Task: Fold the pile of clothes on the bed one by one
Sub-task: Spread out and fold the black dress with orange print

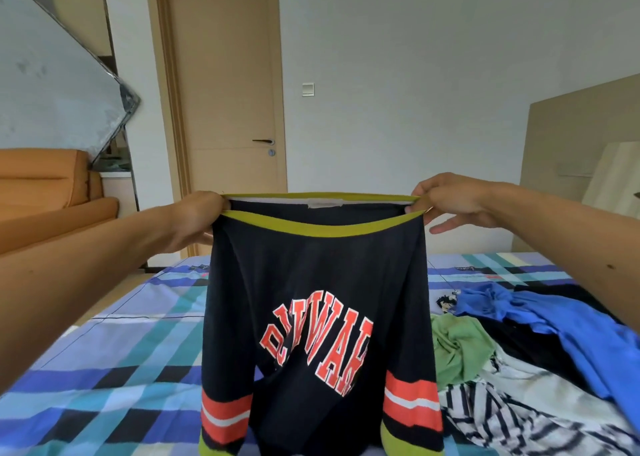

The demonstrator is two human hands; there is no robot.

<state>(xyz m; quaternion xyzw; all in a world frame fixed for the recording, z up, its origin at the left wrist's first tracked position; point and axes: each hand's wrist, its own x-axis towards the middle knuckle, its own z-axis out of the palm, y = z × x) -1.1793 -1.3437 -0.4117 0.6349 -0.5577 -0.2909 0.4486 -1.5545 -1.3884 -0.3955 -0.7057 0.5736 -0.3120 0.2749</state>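
The bed [114, 362] wears a blue-and-teal plaid sheet; a pile of clothes [526, 369] lies on its right side: blue, green, black, striped.

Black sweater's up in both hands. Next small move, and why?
Probably lower the black sweater flat onto the plaid sheet below. The left hand and right hand each pinch an end of its green hem, so it hangs upside down in the air, sleeves dangling, and likely can't be folded there. The unfolded pile lies off to the right.
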